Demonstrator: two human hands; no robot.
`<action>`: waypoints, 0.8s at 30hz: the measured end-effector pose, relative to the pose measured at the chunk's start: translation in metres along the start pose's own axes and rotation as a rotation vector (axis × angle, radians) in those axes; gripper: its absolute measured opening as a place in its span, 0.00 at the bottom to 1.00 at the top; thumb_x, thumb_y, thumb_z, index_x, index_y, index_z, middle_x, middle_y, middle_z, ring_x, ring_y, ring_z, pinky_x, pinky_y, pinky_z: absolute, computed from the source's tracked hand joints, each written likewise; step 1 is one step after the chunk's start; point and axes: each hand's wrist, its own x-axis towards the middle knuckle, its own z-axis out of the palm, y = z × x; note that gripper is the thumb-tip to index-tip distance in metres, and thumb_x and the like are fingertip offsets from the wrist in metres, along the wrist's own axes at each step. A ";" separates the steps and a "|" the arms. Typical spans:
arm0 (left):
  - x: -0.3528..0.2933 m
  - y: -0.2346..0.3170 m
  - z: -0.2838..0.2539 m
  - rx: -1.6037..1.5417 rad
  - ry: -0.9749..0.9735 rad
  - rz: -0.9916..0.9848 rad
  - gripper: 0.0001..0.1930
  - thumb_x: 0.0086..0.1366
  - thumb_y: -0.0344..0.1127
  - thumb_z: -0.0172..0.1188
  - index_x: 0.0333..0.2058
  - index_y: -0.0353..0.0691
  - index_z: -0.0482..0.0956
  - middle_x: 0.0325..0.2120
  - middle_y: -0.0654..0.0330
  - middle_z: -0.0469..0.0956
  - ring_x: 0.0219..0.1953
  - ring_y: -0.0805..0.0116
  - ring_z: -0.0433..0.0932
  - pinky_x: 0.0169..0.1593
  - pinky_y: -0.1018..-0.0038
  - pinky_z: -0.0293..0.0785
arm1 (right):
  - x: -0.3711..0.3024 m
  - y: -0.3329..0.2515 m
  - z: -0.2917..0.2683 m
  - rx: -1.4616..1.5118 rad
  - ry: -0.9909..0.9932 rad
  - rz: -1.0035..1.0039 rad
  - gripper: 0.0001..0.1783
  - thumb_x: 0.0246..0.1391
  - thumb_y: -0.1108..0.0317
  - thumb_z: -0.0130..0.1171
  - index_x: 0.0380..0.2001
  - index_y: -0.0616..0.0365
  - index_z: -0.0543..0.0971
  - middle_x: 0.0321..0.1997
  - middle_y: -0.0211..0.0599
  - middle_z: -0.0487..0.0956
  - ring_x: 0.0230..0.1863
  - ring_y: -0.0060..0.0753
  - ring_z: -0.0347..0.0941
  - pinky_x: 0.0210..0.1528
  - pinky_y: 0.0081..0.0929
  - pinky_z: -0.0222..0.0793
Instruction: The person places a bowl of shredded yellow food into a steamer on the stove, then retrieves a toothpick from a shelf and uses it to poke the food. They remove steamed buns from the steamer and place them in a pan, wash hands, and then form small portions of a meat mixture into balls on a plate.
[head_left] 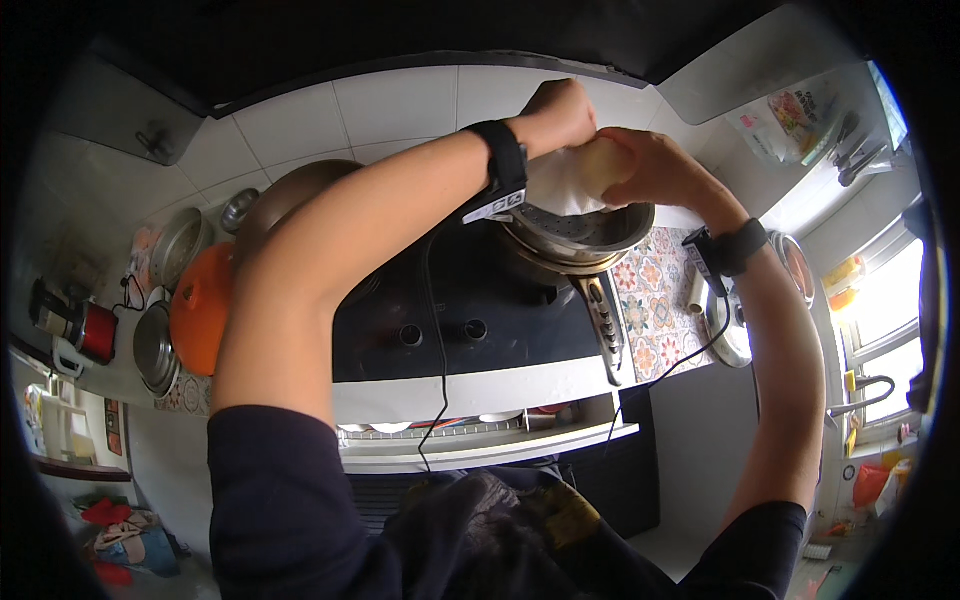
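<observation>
Over the back right of the black stove (400,320), both my hands are raised at a metal steamer pot (640,228) with a perforated insert (545,222). My left hand (560,112) is closed, gripping the upper part of a thin white cloth or bag (562,185) that hangs over the pot. My right hand (660,172) curls round the right side of this bundle, where a rounded pale bulge (603,165) shows. What the bundle contains cannot be made out. The pot's long handle (602,325) points toward me.
A large pan (285,205) and an orange round lid or pan (200,310) stand at the left. Below the stove, a drawer (500,455) is pulled out. Cables from my wrist straps cross the stove and counter. A flower-patterned mat (655,295) lies right of the pot.
</observation>
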 end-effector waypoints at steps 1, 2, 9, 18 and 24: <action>0.000 -0.001 -0.004 0.003 -0.007 0.012 0.05 0.46 0.31 0.60 0.21 0.41 0.83 0.18 0.57 0.80 0.23 0.66 0.79 0.30 0.72 0.73 | 0.000 -0.006 0.000 0.000 0.006 0.037 0.40 0.22 0.59 0.70 0.49 0.51 0.75 0.41 0.40 0.80 0.43 0.42 0.76 0.50 0.31 0.71; 0.002 -0.001 -0.009 0.007 -0.007 0.029 0.05 0.45 0.31 0.60 0.21 0.41 0.83 0.18 0.57 0.80 0.23 0.65 0.79 0.30 0.72 0.73 | 0.002 -0.011 -0.001 -0.006 0.020 0.068 0.40 0.22 0.58 0.70 0.49 0.51 0.75 0.42 0.40 0.80 0.43 0.42 0.76 0.51 0.31 0.71; 0.018 -0.006 -0.013 -0.039 -0.049 0.064 0.05 0.44 0.30 0.59 0.20 0.42 0.83 0.18 0.57 0.80 0.23 0.65 0.78 0.30 0.72 0.73 | 0.009 -0.014 0.001 0.066 0.046 0.140 0.41 0.23 0.57 0.70 0.50 0.51 0.75 0.43 0.41 0.79 0.45 0.41 0.75 0.52 0.32 0.70; 0.029 -0.006 -0.010 0.012 -0.066 0.123 0.04 0.43 0.30 0.60 0.20 0.41 0.83 0.17 0.57 0.79 0.21 0.66 0.79 0.29 0.72 0.74 | 0.007 -0.006 0.000 0.042 0.075 0.052 0.39 0.27 0.63 0.69 0.51 0.56 0.73 0.42 0.43 0.79 0.44 0.39 0.75 0.52 0.29 0.69; 0.017 -0.005 -0.043 0.048 -0.044 0.164 0.05 0.43 0.32 0.62 0.21 0.41 0.84 0.17 0.56 0.80 0.21 0.66 0.79 0.29 0.73 0.74 | 0.013 -0.032 -0.011 -0.025 0.097 0.065 0.40 0.25 0.55 0.70 0.50 0.53 0.75 0.42 0.44 0.79 0.44 0.43 0.76 0.50 0.32 0.70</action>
